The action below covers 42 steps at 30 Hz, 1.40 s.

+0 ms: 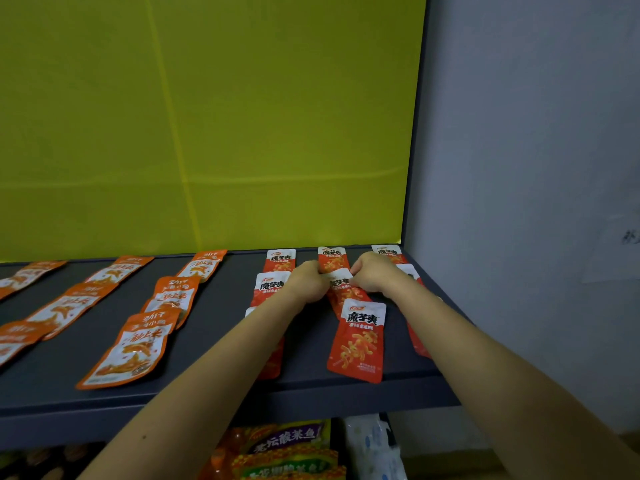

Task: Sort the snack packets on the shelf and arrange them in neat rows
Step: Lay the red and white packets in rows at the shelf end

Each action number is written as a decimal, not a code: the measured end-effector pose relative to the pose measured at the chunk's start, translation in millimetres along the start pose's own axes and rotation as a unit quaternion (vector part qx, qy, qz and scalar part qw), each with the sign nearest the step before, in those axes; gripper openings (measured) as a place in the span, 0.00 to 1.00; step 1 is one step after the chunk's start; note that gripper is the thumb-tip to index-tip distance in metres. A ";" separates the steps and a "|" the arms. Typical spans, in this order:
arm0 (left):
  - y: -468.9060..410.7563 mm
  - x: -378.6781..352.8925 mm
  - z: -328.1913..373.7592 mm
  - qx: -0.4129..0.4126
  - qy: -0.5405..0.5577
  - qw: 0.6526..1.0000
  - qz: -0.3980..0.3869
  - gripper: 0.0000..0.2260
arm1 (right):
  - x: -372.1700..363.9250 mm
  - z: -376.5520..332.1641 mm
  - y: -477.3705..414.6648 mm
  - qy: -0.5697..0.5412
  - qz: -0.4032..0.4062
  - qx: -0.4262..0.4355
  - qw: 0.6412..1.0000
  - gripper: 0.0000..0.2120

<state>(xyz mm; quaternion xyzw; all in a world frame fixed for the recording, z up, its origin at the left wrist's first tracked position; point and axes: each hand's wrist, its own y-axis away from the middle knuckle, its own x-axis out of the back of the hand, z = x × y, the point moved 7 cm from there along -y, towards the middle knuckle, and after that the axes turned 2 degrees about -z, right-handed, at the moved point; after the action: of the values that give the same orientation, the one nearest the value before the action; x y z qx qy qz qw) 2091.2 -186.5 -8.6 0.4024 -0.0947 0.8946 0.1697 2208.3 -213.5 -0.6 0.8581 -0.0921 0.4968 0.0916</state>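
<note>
The red packet (341,285) lies midway along the central red column, toward the right end of the dark shelf (221,341). It sits slightly askew, and its lower end seems tucked under the front red packet (358,341). Both hands pinch its white top edge with curled fingers, the left hand (309,282) at the left corner and the right hand (373,274) at the right. To do this well, I judge it should be turned square with the back red packet (331,259) and slid flat, keeping gaps even and neighbours undisturbed. It is a flat glossy pouch, with a white band and black characters above and red below. Orange packets (133,348) lie in looser rows to the left.
</note>
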 end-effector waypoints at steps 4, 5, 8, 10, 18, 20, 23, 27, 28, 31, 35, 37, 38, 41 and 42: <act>-1.5 6.6 -5.6 0.014 0.022 0.999 0.025 0.13 | 3.6 4.0 -0.2 -0.071 0.037 0.004 0.997 0.15; -2.0 7.4 -7.1 0.020 0.029 0.999 0.025 0.14 | 3.8 5.0 -0.6 -0.081 0.043 0.002 0.996 0.14; -2.1 6.8 -8.6 0.032 0.047 0.998 0.019 0.07 | 2.1 9.3 -3.4 -0.085 0.057 -0.008 0.995 0.16; -1.9 6.3 -6.1 0.027 0.043 0.998 0.023 0.05 | 2.1 10.8 -5.0 -0.076 0.069 -0.012 0.995 0.17; -5.8 -0.5 2.2 0.011 -0.028 0.999 0.016 0.13 | 2.5 1.7 -6.2 0.059 0.072 0.000 0.996 0.18; -6.9 -1.6 2.8 0.010 -0.035 0.999 0.015 0.14 | 1.9 1.9 -9.4 0.066 0.072 0.010 0.995 0.18; -7.7 -2.7 3.3 0.008 -0.044 0.999 0.012 0.14 | -0.9 -2.0 -11.9 0.064 0.058 0.036 0.996 0.15; -7.1 -6.4 4.5 0.008 -0.054 0.998 0.003 0.15 | -10.2 -6.9 -12.5 0.029 0.029 0.060 0.997 0.13; -7.3 -7.4 4.7 0.010 -0.062 0.998 0.004 0.16 | -11.5 -8.0 -12.8 0.023 0.028 0.063 0.997 0.10; -8.1 -8.6 3.7 0.018 -0.080 0.997 0.009 0.16 | -12.1 -9.0 -12.0 0.013 0.035 0.057 0.998 0.07; -8.0 -6.4 1.9 0.019 -0.079 0.997 0.015 0.14 | -13.9 -10.7 -13.6 0.018 0.042 0.051 0.998 0.14; -7.2 -4.5 1.4 0.020 -0.078 0.997 0.019 0.14 | -14.9 -13.5 -12.1 0.018 0.046 0.051 0.997 0.17; -7.0 -4.1 0.9 0.021 -0.077 0.997 0.019 0.14 | -15.2 -15.0 -10.9 0.020 0.049 0.052 0.997 0.18; -6.8 -4.5 -0.7 0.028 -0.079 0.996 0.017 0.15 | -14.9 -17.4 -8.9 0.029 0.054 0.055 0.997 0.18; -6.5 -4.5 -1.0 0.031 -0.079 0.996 0.016 0.15 | -14.6 -18.1 -8.6 0.034 0.051 0.056 0.997 0.18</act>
<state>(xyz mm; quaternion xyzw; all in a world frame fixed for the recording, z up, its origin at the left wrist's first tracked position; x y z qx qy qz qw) 2095.7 -181.2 -12.5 0.4756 -0.0867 0.8650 0.1345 2188.2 -199.7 -5.0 0.8389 -0.1047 0.5337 0.0214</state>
